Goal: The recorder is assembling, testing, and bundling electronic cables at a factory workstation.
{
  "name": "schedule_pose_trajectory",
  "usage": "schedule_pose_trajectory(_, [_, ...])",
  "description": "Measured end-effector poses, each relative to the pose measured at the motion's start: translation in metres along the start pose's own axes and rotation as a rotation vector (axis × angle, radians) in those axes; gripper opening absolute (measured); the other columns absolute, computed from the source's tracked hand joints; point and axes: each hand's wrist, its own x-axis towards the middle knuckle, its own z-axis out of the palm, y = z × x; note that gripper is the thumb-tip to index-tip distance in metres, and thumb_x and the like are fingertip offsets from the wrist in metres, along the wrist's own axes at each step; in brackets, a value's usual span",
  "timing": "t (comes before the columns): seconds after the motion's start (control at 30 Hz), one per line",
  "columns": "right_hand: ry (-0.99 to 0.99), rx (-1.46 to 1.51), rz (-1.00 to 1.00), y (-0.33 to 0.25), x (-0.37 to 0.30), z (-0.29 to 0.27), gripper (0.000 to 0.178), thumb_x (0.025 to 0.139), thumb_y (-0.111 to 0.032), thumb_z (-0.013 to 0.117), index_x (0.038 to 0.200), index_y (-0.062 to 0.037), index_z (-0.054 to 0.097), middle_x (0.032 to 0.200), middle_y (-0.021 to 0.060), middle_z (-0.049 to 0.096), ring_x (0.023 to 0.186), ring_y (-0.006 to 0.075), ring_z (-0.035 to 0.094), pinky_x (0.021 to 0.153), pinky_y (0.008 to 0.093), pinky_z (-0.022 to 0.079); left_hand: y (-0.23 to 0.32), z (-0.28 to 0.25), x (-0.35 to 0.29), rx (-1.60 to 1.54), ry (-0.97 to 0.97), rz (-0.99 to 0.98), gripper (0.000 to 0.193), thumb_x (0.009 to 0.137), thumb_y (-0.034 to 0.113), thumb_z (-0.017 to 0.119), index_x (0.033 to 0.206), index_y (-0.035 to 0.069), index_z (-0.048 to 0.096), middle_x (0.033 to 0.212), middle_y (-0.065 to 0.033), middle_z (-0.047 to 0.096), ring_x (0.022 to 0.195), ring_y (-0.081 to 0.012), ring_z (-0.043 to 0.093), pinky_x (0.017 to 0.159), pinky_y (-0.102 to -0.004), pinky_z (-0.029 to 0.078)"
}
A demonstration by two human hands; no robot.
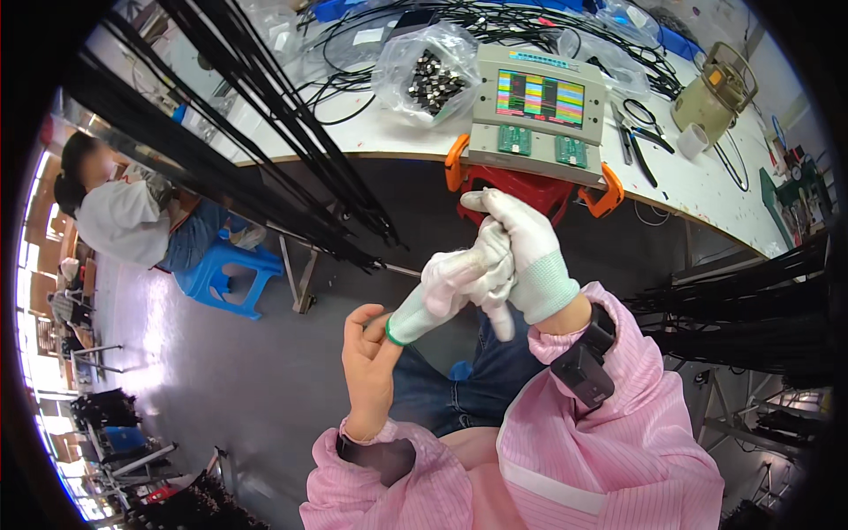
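Note:
My left hand [367, 375] is bare, its thumb and fingers pinching the green-edged cuff of a loose white work glove [442, 284]. A matching white glove with a pale green cuff covers my right hand [526, 243]. The gloved fingers close around the far end of the loose glove, which looks bunched and crumpled there. Both hands are above my lap, short of the table's front edge. A black device is strapped to my right wrist.
On the white table [751, 208] stand a grey tester [534, 110] with orange clamps, a bag of small connectors [433, 84], pliers [642, 159], a white cup [692, 141] and a green canister [711, 97]. Black cables [291, 141] hang at left, near a person on a blue stool [231, 274].

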Motion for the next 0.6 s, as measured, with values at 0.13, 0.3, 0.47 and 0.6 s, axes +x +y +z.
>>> schedule_pose_trajectory(0.13, [0.090,-0.012,0.002,0.004,0.001,-0.008,0.026,0.087,-0.021,0.049,0.096,0.0000,0.060,0.059,-0.0032,0.044,0.054,0.0050,0.041,0.051,0.0190,0.034,-0.011,0.000,0.013,-0.128,0.011,0.041,0.027,0.083,0.001,0.047,0.110,-0.004,0.049,0.102,-0.0088,0.056,0.088,-0.0145,0.054,0.080,-0.0277,0.042])
schedule_pose_trajectory(0.3, [0.120,-0.098,-0.158,0.009,0.004,-0.043,0.024,0.087,-0.018,0.048,0.095,0.0006,0.060,0.064,-0.0014,0.051,0.060,0.0077,0.047,0.058,0.0211,0.039,0.001,0.038,0.020,0.179,-0.037,0.038,0.017,0.085,0.003,0.048,0.095,-0.006,0.058,0.089,-0.0059,0.061,0.081,-0.0113,0.055,0.073,-0.0213,0.042])
schedule_pose_trajectory(0.47, [0.355,-0.612,-0.801,-0.007,-0.020,-0.072,0.016,0.080,-0.010,0.054,0.093,-0.0009,0.058,0.074,0.0036,0.055,0.066,0.0155,0.053,0.063,0.0267,0.042,0.015,0.072,0.033,0.227,0.028,0.093,0.019,0.086,0.006,0.050,0.097,-0.007,0.058,0.082,-0.0056,0.062,0.070,-0.0104,0.056,0.067,-0.0207,0.044])
schedule_pose_trajectory(0.6, [0.210,-0.983,-1.049,-0.025,-0.066,-0.087,0.018,0.072,-0.004,0.060,0.090,-0.0019,0.055,0.083,0.0086,0.055,0.071,0.0188,0.054,0.062,0.0296,0.044,0.012,0.102,0.028,0.271,-0.097,0.104,0.020,0.086,0.007,0.051,0.099,-0.007,0.058,0.084,-0.0062,0.062,0.071,-0.0111,0.058,0.069,-0.0218,0.045])
